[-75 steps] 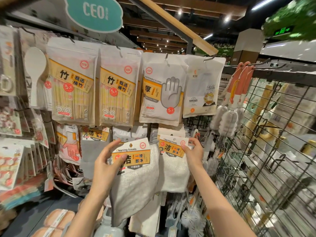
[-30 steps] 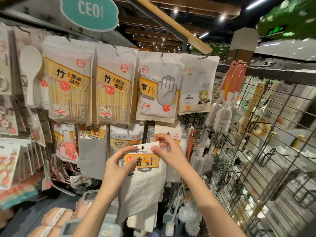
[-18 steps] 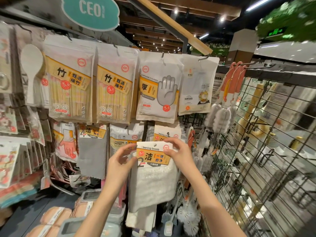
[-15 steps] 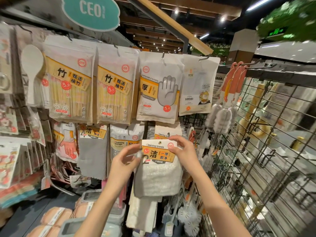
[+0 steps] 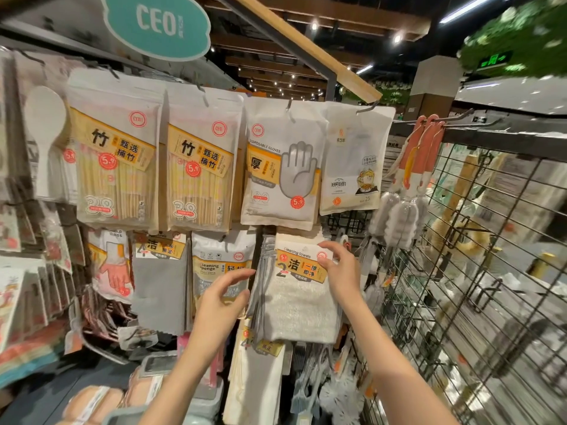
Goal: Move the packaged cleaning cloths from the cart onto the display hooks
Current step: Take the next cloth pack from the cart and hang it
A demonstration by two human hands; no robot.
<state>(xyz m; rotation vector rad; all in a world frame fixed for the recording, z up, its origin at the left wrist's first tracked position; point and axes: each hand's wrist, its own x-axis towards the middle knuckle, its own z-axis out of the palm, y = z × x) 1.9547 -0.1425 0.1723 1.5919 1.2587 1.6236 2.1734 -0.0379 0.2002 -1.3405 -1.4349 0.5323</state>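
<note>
A packaged cleaning cloth [image 5: 296, 297], white towel under an orange and white header card, hangs in the second row of the display in front of several like packs. My right hand [image 5: 340, 271] pinches the right edge of that header card. My left hand [image 5: 221, 297] hovers just left of the pack with fingers spread and relaxed, holding nothing. The hook behind the card is hidden. The cart is out of view.
Bags of bamboo chopsticks [image 5: 116, 161] and disposable gloves [image 5: 282, 167] hang in the row above. Grey cloths [image 5: 159, 289] and a sponge pack [image 5: 221, 265] hang to the left. A wire grid rack [image 5: 460, 271] with bottle brushes [image 5: 405, 210] stands at the right.
Both hands carried the cloth pack up and right onto the stack of like packs. My left hand has let go of it and drawn back to the left.
</note>
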